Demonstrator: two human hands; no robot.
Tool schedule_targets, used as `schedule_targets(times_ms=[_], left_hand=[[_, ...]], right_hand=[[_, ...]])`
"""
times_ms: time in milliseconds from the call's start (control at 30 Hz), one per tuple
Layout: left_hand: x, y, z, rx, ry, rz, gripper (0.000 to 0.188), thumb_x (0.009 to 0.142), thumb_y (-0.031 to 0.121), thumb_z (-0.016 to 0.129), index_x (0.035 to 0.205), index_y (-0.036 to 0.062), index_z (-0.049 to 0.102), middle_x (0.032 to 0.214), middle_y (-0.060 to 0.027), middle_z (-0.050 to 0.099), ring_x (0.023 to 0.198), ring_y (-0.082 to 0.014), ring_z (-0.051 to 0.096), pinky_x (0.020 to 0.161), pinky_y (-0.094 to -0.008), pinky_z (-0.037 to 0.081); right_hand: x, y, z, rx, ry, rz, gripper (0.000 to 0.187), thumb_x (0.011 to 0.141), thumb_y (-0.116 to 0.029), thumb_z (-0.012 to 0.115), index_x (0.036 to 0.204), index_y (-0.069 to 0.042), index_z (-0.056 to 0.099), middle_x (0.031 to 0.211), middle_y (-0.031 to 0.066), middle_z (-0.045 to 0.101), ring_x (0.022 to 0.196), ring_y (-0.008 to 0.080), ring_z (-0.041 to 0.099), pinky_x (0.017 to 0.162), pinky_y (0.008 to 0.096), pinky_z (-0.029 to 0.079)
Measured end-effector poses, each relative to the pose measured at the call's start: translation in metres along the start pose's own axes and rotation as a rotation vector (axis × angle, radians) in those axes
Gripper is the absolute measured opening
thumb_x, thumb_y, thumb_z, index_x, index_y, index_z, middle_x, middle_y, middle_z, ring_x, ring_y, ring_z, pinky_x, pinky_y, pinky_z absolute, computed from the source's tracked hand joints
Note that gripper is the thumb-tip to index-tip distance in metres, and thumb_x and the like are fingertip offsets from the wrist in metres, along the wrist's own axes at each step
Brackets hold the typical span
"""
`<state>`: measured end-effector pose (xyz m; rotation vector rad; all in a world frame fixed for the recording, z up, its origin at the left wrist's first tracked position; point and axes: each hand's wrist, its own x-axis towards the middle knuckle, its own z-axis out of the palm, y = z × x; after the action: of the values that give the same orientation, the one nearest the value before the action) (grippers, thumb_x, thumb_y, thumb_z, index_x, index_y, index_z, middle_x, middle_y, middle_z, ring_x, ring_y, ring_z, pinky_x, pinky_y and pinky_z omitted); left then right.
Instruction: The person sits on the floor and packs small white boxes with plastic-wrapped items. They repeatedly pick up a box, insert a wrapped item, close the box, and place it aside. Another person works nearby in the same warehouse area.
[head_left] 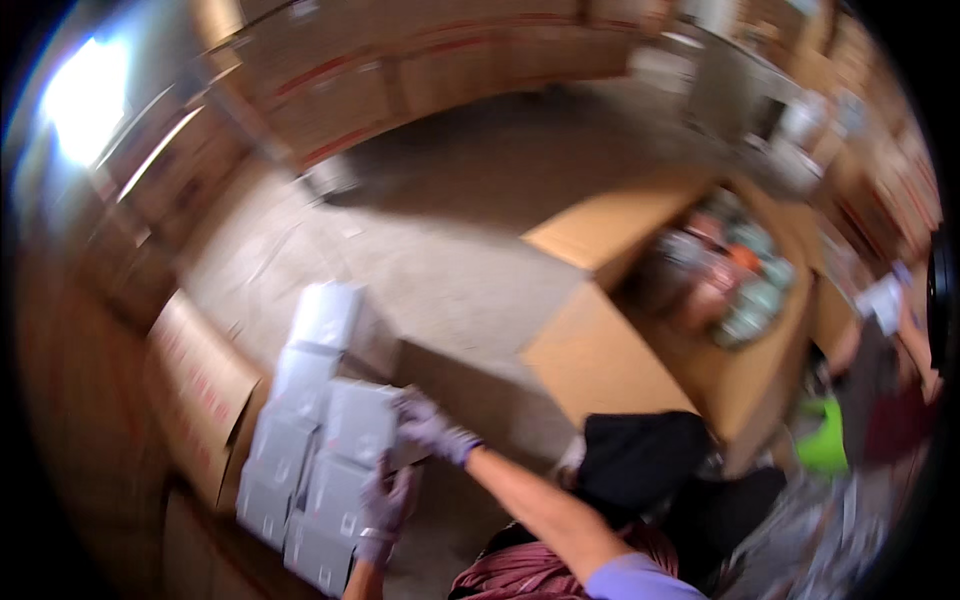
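Observation:
Both my hands wear pale gloves with purple cuffs. A light grey box point(361, 420) sits at the upper right of a group of similar grey boxes point(283, 450) on the floor, left of centre. My right hand point(428, 424) grips its far right corner with curled fingers. Lower down, my left hand point(387, 508) holds the near right side of the same box, fingers pointing up. Motion blur hides the exact finger contact. Whether the box rests on the others or is slightly raised, I cannot tell.
A large open carton point(625, 350) with wrapped pink, green and orange items stands to the right. A brown carton point(205, 385) borders the grey boxes on the left. Stacked cartons point(440, 75) line the back. Another person's hand point(912, 325) shows at far right, near green cloth point(823, 437).

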<state>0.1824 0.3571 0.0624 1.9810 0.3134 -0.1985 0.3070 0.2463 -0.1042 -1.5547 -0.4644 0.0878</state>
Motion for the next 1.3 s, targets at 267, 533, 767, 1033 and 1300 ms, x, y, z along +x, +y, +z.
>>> schedule_targets(times_ms=[267,533,767,1033,1300], left_hand=[[0.076,-0.059,0.055,1.224,0.157,0.496,0.053,0.091,0.036,0.050,0.137,0.0118,0.039,0.150,-0.0176,0.022,0.137,-0.0396,0.019,0.109,-0.0534,0.016],[0.136,-0.077,0.036,1.492,0.421,0.905,0.056,0.087,0.047,0.052,0.134,0.0191,0.045,0.138,-0.0206,0.039,0.126,-0.0386,0.037,0.096,-0.0503,0.037],[0.007,0.172,0.248,0.554,-0.510,1.000,0.040,0.094,0.023,0.051,0.130,0.0063,0.050,0.138,-0.0224,0.038,0.126,-0.0369,0.040,0.105,-0.0429,0.032],[-0.032,0.219,0.314,0.670,-0.576,1.419,0.038,0.098,0.023,0.042,0.126,0.0003,0.052,0.133,-0.0181,0.048,0.128,-0.0341,0.038,0.106,-0.0470,0.031],[-0.058,0.239,0.346,0.760,-0.670,1.286,0.043,0.096,0.027,0.047,0.133,0.0051,0.047,0.137,-0.0164,0.044,0.129,-0.0297,0.036,0.112,-0.0416,0.019]], right_hand=[[-0.031,-0.105,-0.111,-0.385,0.057,0.088,0.041,0.084,-0.017,0.058,0.122,-0.003,0.054,0.117,0.0197,0.055,0.111,0.0344,0.052,0.096,0.0386,0.042],[-0.314,-0.356,-0.296,-0.713,1.232,-0.014,0.030,0.086,0.001,0.055,0.116,-0.002,0.058,0.115,0.0136,0.057,0.108,0.0277,0.055,0.091,0.0314,0.046],[-0.675,-0.170,-0.221,-0.864,1.844,1.178,0.058,0.076,-0.022,0.068,0.128,-0.006,0.048,0.129,0.0184,0.046,0.120,0.0364,0.045,0.098,0.0437,0.039],[-0.859,-0.157,-0.158,0.197,2.169,2.268,0.098,0.070,-0.043,0.071,0.147,-0.018,0.018,0.151,0.0229,0.009,0.133,0.0502,0.023,0.100,0.0629,0.031],[-0.889,-0.098,-0.101,-0.100,1.979,1.956,0.066,0.081,-0.012,0.048,0.138,0.008,0.023,0.120,0.0325,0.052,0.109,0.0357,0.057,0.092,0.0412,0.046]])
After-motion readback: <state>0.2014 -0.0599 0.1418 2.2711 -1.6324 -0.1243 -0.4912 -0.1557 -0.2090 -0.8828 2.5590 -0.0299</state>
